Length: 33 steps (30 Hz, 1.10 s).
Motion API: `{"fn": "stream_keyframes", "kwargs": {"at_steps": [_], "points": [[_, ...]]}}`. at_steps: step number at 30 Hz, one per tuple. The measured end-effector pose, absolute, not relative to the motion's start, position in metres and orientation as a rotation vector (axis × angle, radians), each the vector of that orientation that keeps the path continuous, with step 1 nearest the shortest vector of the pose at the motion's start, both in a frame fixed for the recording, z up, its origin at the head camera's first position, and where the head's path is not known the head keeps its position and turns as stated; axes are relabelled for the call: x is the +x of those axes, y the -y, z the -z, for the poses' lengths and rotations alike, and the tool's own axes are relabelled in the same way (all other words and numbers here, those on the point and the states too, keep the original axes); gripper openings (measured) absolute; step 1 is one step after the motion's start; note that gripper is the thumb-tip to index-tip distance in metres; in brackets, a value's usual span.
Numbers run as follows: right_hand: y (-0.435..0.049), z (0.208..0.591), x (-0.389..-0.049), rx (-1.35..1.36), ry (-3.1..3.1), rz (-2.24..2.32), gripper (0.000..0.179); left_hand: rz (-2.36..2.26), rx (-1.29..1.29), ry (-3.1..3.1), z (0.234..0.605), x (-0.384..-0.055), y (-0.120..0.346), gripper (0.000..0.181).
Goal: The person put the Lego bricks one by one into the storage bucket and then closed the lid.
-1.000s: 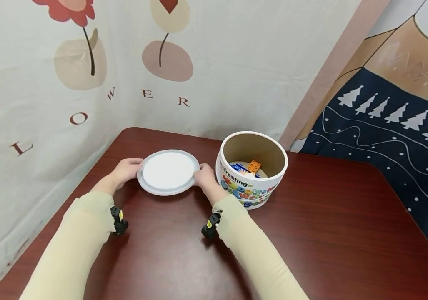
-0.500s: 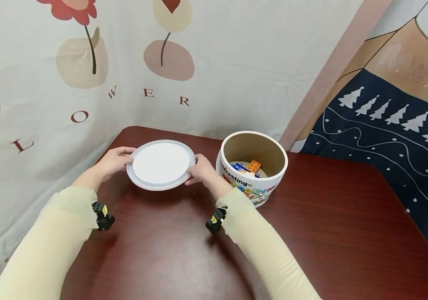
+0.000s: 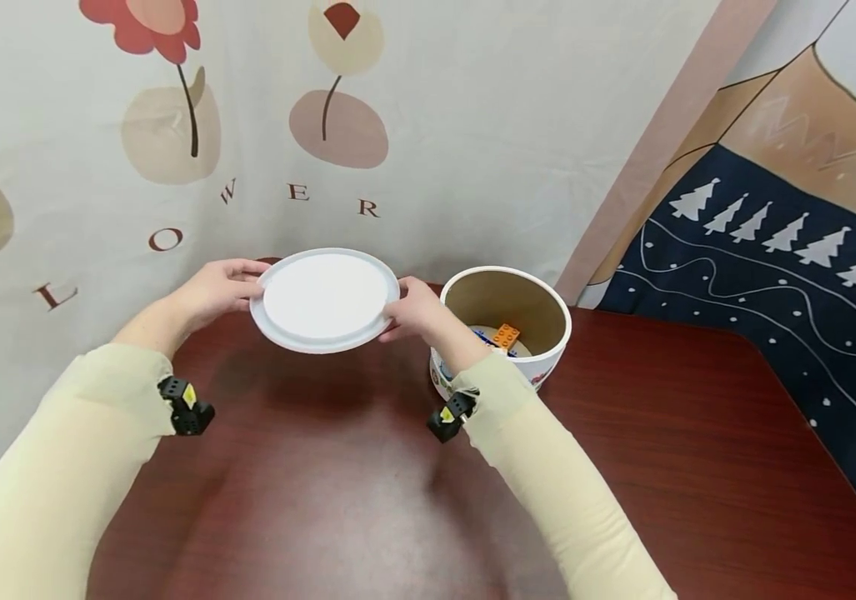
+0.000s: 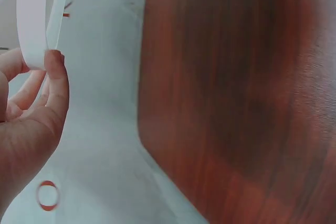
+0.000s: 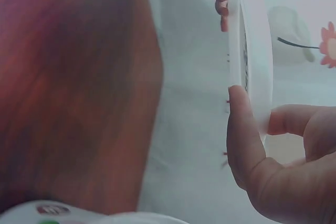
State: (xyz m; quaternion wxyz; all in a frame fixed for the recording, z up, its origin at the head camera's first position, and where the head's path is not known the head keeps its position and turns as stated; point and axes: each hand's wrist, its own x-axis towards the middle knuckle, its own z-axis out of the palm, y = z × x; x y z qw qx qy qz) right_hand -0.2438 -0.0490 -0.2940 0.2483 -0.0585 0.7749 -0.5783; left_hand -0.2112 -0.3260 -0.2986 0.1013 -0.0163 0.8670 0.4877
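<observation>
A round white lid (image 3: 326,298) is held up over the table between my two hands, its pale rim tilted toward the head camera. My left hand (image 3: 213,292) pinches its left edge, thumb on one face and fingers on the other, as the left wrist view shows on the lid's edge (image 4: 32,19). On the opposite edge my right hand (image 3: 420,312) pinches it the same way. Just right of that hand stands a white printed bucket (image 3: 555,354), uncovered, with an orange toy brick (image 3: 506,336) and some blue pieces inside. My right forearm hides part of the bucket's front.
The dark red wooden table (image 3: 683,433) reaches back to a white cloth wall (image 3: 473,167) with flower prints and letters. On the right hangs a navy cloth (image 3: 758,292) with white trees. The bucket's rim also shows at the bottom of the right wrist view.
Both hands have raised the lid off the tabletop and carried it farther back. Its shadow now lies apart below it. The bucket has stayed in place.
</observation>
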Motion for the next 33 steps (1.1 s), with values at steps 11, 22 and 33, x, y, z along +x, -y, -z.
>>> {"fn": "stream_keyframes", "kwargs": {"at_steps": [11, 22, 33], "points": [[0.012, 0.261, -0.251, -0.144, -2.155, 1.531, 0.062, -1.458, 0.053, -2.585, 0.268, -0.217, 0.297, 0.053], [-0.047, 0.239, -0.254, -0.198, -2.279, 1.446, 0.061, -1.496, 0.146, -2.577, 0.25, -0.232, 0.247, 0.049], [-0.105, 0.236, -0.258, -0.159, -2.355, 1.376, 0.057, -1.661, 0.133, -2.523, 0.255, -0.248, 0.189, 0.046]]}}
